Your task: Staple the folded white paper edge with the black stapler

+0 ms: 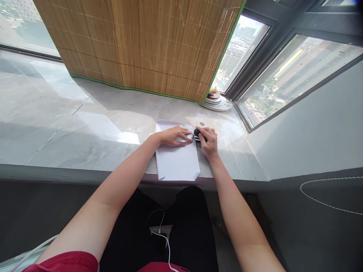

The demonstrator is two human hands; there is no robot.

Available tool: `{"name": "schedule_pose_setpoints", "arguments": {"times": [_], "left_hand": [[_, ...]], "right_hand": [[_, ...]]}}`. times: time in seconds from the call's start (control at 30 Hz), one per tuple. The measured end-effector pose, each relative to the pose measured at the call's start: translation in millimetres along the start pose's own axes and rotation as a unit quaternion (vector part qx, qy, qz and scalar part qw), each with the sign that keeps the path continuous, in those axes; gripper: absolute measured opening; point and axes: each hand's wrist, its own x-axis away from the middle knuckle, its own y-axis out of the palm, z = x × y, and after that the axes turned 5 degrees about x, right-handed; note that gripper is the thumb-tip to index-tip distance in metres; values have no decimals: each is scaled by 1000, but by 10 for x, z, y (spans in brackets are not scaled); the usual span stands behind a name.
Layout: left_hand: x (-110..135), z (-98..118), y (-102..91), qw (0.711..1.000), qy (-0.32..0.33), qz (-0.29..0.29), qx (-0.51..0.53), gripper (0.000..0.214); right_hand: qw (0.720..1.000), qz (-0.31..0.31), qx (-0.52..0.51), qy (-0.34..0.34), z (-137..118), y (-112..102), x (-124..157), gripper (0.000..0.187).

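A white sheet of folded paper lies on the grey marble sill, its near edge reaching the sill's front. My left hand rests flat on the paper's upper part, fingers stretched toward the right edge. My right hand is closed around a small dark tool, probably a stapler, held against the paper's upper right edge. A small dark clip-like piece sits on the sill just beyond it.
A bamboo blind hangs down to the sill behind the paper. A stack of small plates stands in the window corner at right. A grey wall rises on the right. White cables run by my legs below.
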Motion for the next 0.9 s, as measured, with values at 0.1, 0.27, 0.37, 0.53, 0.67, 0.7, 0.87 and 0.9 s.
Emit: {"name": "schedule_pose_setpoints", "arguments": {"times": [0.1, 0.27, 0.37, 0.53, 0.67, 0.7, 0.87, 0.9], "left_hand": [[-24, 19, 11, 1000, 1, 0, -8, 36], [-21, 17, 18, 1000, 5, 3, -6, 36], [-19, 15, 20, 1000, 13, 25, 11, 34], [-22, 43, 9, 999, -3, 32, 21, 33], [-25, 33, 8, 1000, 4, 25, 2, 34], [-25, 24, 10, 999, 11, 33, 5, 33], [-22, 7, 11, 999, 16, 45, 17, 34], [-21, 13, 8, 999, 13, 39, 15, 34]], "right_hand": [[1000, -5, 18, 1, -2, 12, 0, 42], [999, -5, 46, -9, 17, 54, 4, 44], [998, -5, 58, -24, 23, 78, 11, 45], [997, -7, 73, -33, 9, 91, 19, 46], [996, -11, 79, -42, -13, 86, 18, 46], [996, -13, 79, -42, -19, 85, 17, 46], [995, -26, 88, -43, -50, 99, 18, 50], [994, -29, 91, -44, -55, 107, 19, 51]]}}
